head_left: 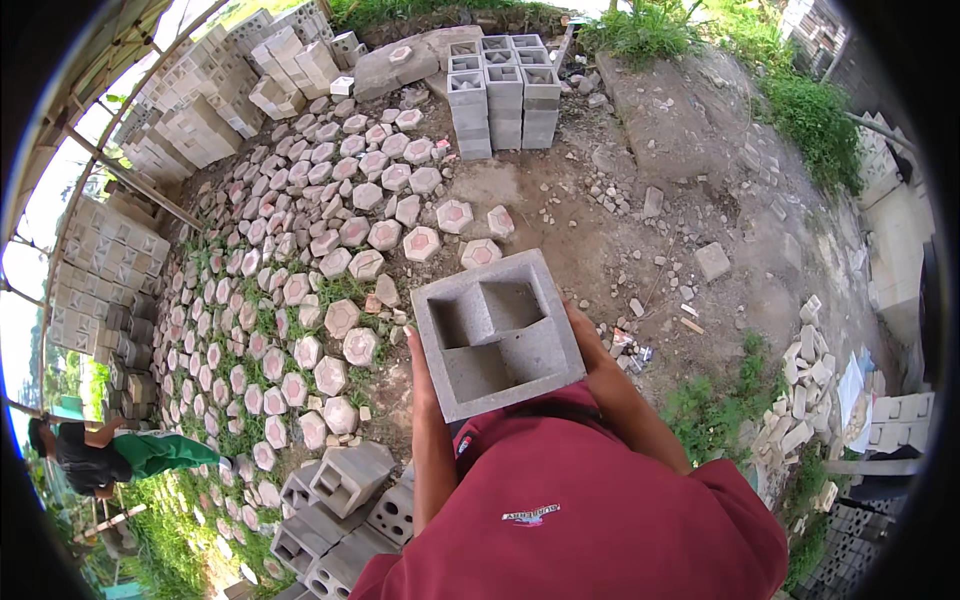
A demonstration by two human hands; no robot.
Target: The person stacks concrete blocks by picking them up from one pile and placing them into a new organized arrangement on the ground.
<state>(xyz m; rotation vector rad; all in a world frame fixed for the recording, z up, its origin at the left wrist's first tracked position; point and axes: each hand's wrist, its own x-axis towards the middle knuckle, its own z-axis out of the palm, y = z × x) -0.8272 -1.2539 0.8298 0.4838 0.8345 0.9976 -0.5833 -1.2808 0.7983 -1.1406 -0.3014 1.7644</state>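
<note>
A grey concrete block [497,342] is held up in front of my body, its hollow openings facing up. My left hand [421,365] grips it along the left side, and my right hand [588,345] grips the right side. Both hands are closed on the block, with most of the fingers hidden beneath or behind it. Down at my left, more hollow blocks [345,485] lie in a heap, some tipped on their sides. Farther ahead, a neat stack of similar grey blocks [505,100] stands on the dirt.
Hexagonal pavers [300,285] with reddish centres cover the ground to the left, with grass between them. Pale blocks [205,110] are stacked behind them. Rubble [800,385] lies at right, and loose stones dot the dirt ahead. A person [120,455] in green trousers is at far left.
</note>
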